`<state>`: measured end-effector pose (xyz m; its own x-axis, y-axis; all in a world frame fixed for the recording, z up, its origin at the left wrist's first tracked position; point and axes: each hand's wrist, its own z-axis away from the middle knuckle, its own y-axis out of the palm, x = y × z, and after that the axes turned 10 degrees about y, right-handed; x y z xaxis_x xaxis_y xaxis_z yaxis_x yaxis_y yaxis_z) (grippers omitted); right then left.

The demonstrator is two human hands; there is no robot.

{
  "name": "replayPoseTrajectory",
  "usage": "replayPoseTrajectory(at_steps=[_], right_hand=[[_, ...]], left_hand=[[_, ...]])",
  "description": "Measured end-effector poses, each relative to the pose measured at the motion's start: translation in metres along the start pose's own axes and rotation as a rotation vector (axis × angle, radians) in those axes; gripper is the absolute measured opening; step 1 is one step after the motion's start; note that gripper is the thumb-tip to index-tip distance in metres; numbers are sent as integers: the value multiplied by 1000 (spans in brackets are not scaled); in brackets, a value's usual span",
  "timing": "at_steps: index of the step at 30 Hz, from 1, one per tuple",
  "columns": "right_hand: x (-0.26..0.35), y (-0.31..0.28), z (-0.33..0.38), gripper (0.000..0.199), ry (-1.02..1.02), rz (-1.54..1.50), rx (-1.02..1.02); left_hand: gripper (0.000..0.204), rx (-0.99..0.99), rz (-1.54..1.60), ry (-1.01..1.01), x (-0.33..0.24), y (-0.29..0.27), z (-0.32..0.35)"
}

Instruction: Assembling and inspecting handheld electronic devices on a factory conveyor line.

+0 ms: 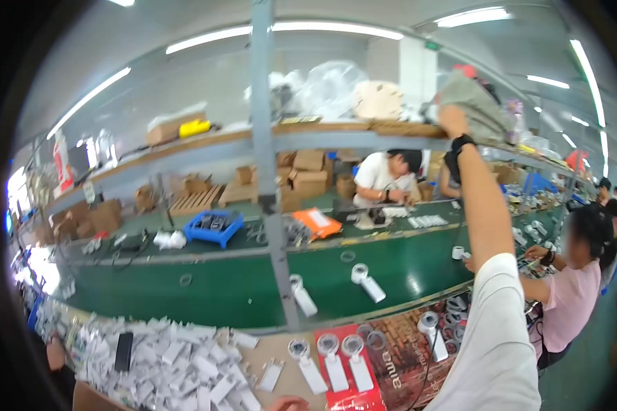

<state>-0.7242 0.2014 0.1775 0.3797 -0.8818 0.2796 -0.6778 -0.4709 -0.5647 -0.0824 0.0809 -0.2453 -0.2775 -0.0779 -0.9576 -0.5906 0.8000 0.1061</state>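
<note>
Factory line, green belt (pixel 219 288) across middle. Near, 6 o'clock: left hand (pixel 288 404) barely in view at bottom edge, grip untellable, beside white parts (pixel 178 363). Far, 1 o'clock: right hand (pixel 452 120) raised to shelf (pixel 336 133), closed on grey bundle (pixel 473 103).

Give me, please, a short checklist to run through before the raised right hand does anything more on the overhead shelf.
1. Right hand reaches the grey bundle on the top shelf: ok, it is touching it.
2. Grip on the bundle closed: cannot tell.
3. Left hand free: cannot tell, only its edge shows at the lower border.
4. White handled parts on the bench below lie flat and apart: ok.
5. Person in pink stands clear of the raised arm: ok, off to the right.
</note>
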Motion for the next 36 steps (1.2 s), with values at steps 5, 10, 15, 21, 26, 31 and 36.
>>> replayPoseTrajectory(at_steps=[5,10,15,21,26,31,36], right_hand=[[-50,-29,-68,67,64,298,-229],[123,-37,269,31,-407,-660,-111],[178,178,479,56,-430,-242,1147],[149,289,498,40,-559,-344,1285],[92,67,452,37,-211,-347,1136],[60,-71,517,62,-340,-499,1726],[-24,34,533,62,-404,-350,777]], left_hand=[[23,93,63,-22,10,-12,-12],[18,3,59,-145,15,-30,-5],[17,221,-8,-65,3,-18,-24],[19,266,33,67,-10,-9,-35],[62,-290,128,94,5,17,-55],[76,-173,18,136,27,28,-84],[70,-46,283,12,33,21,-66]])
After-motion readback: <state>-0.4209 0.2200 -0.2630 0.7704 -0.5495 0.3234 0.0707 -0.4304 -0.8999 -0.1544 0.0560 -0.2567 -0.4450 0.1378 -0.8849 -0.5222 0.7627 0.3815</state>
